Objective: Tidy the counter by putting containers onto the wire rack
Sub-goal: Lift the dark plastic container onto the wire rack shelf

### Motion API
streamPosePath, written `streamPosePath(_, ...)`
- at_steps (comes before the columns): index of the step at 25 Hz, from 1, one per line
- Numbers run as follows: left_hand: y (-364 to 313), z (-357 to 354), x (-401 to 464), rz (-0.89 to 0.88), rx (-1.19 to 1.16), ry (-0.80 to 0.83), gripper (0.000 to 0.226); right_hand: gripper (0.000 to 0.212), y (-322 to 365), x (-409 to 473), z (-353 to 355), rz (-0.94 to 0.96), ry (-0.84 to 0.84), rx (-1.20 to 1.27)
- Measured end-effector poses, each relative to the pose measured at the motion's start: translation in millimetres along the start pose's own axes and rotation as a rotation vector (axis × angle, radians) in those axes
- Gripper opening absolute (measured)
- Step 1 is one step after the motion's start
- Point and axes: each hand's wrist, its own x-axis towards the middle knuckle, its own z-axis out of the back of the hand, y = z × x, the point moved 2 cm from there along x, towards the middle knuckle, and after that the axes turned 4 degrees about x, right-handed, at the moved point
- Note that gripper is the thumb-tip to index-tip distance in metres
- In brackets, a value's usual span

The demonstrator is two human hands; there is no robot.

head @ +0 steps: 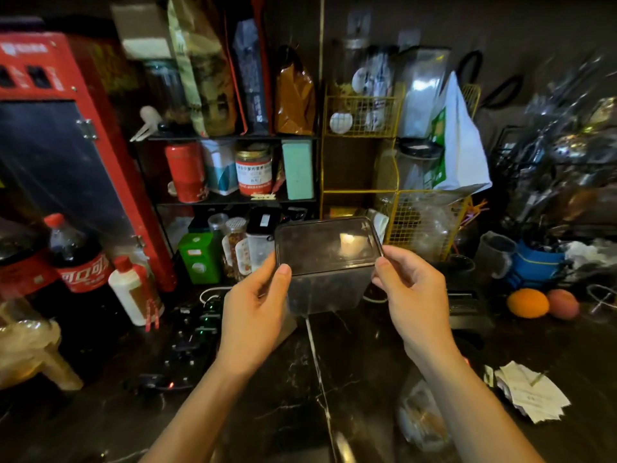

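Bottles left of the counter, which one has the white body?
The short bottle beside the cola bottle: white body, red cap; the cola is dark.

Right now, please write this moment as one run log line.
left hand: holds clear container | right hand: holds it | yellow wire rack: behind

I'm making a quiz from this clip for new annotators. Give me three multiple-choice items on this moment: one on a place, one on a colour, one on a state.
1. Where is the clear container?
A. On the yellow wire rack
B. Held above the counter
C. Inside the red cabinet

2. What colour is the cola bottle cap?
A. Red
B. Green
C. White

3. How is the container held?
A. Left hand only
B. Right hand only
C. Both hands

Answers: B, it sits between the hands in front of the yellow wire rack; A, the cap is red; C, left hand and right hand each grip a side.
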Motion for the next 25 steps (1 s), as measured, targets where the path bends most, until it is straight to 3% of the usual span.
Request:
streamPosePath(8, -58.4, -21.4, 68.9, -0.237, -0.050, 0.040, 0.043, 0.022, 66.6, 49.1, 25.1, 0.237, -0.088, 0.036)
streamPosePath(13, -78.8, -39.9, 112.6, -0.330, -0.061, 0.058, 0.043, 0.051, 94.2, 85.3, 28.2, 0.298, -0.081, 0.024)
streamPosePath(18, -78.8, -52.9, 150.2, -0.347, -0.128, 0.094, 0.041, 0.058, 96.8, 122.8, 27.2, 0.348, -0.042, -0.008)
streamPosePath(25, -56.1, -71.6, 192.4, -0.309, -0.207, 0.107, 0.038, 0.034, 69.1, 172.1, 18.2, 0.412, -0.036, 0.000)
